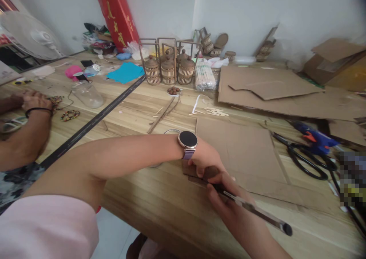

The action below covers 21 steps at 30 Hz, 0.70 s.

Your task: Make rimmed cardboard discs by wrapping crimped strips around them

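My left hand [204, 158], with a watch [188, 139] on its wrist, reaches across to a small dark brown strip [197, 179] at the cardboard's near left corner. Its fingers are bent down and pressed against the strip and cardboard. My right hand [225, 194] is wrapped round a long dark pen-like tool [257, 211], whose tip points left toward the strip, close to my left fingers. The exact tip is hidden by the fingers. Under and behind both hands lies a flat cardboard sheet [240, 148] on the wooden table [160, 213].
Black scissors [303, 163] and a blue glue gun [317, 137] lie right. Behind are small lidded baskets [167, 70], a bowl of brown beads [173, 91], wooden sticks [215, 111] and stacked cardboard [265, 83]. Another person's hands [36, 103] rest left, near a glass jar [88, 95].
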{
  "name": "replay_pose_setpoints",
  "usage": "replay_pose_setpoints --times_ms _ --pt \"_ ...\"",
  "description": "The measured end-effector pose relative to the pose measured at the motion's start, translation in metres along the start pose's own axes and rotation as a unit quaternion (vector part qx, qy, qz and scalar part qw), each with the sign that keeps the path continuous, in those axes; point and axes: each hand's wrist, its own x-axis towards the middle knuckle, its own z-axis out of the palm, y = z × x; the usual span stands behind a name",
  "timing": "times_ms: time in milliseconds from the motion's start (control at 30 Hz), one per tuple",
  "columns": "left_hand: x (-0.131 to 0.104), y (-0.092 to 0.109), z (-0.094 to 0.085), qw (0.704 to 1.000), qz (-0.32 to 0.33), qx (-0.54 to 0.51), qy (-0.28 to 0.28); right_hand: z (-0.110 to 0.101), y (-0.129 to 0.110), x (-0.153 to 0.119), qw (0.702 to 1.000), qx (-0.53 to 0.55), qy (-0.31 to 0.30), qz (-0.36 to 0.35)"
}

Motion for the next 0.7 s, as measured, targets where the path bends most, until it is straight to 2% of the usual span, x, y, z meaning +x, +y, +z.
replay_pose_setpoints --times_ms 67,133,333,433,533,700 --pt "0.002 0.000 -0.001 0.997 -0.002 0.035 -0.067 -0.011 0.004 -0.003 1.000 -0.011 -0.003 0.018" --pt "0.003 0.000 -0.001 0.993 -0.003 0.062 -0.098 -0.023 0.007 -0.007 1.000 -0.013 -0.001 0.022" --pt "0.003 -0.003 0.001 0.994 -0.004 0.062 -0.092 -0.064 0.019 -0.015 0.995 -0.061 0.031 0.067" --pt "0.003 -0.003 0.000 0.993 -0.002 0.061 -0.102 -0.075 0.024 -0.016 0.994 -0.084 0.044 0.054" --pt "0.002 -0.003 0.000 0.993 -0.004 0.056 -0.101 -0.066 0.017 -0.015 0.997 -0.053 0.035 0.038" --pt "0.002 -0.002 -0.001 0.995 -0.005 0.059 -0.086 -0.021 -0.006 -0.007 0.999 0.041 -0.019 0.012"
